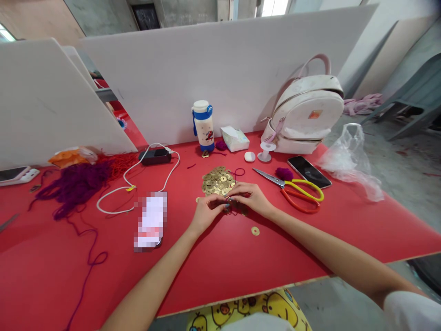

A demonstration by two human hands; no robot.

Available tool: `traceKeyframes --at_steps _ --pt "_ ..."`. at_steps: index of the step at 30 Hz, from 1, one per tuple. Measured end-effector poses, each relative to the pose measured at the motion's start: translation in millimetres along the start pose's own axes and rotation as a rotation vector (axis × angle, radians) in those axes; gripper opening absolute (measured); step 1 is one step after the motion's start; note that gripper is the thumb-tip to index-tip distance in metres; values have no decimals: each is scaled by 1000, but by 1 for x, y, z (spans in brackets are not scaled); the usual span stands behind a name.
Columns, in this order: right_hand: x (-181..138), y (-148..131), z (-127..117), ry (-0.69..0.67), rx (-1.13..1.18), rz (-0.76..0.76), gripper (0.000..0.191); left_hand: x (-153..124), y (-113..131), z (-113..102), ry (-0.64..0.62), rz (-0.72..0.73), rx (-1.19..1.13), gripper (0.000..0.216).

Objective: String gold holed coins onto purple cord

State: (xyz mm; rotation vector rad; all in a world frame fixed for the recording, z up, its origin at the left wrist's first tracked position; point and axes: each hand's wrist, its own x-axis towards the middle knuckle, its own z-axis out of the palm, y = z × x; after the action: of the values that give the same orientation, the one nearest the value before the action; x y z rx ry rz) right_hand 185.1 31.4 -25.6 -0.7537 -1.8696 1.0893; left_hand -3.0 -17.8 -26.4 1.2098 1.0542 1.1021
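My left hand (207, 212) and my right hand (255, 198) meet over the red table, fingertips pinched together. Between them runs a thin purple yarn (234, 213), partly hidden by the fingers, with a coin or so close against it. Just beyond the fingers lies a heap of brass coins with holes (217, 180). One loose coin (255, 231) rests nearer to me, below my right hand. A loop of the yarn curls out behind the right fingers. Scissors (284, 184) with yellow and orange handles lie open to the right, beside a small purple yarn ball (284, 174).
At the back stand a bottle (204, 126), a tissue pack (235, 139), a white spool (266, 151) and a white backpack (303, 115). A dark phone (309, 171) lies right. Leftward are a blurred-out phone (150, 220), a white cable (124, 187) and tangled purple yarn (81, 184).
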Motion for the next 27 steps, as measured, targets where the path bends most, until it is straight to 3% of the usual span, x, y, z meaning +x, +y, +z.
traceKeyframes --at_steps 13,20,27 --pt "3 4 0 99 62 135 14 4 2 -8 157 27 18 39" --pt "1 1 4 74 140 199 12 4 5 -7 150 22 -11 40" --pt "0 1 5 43 125 168 11 4 6 -7 144 27 1 41"
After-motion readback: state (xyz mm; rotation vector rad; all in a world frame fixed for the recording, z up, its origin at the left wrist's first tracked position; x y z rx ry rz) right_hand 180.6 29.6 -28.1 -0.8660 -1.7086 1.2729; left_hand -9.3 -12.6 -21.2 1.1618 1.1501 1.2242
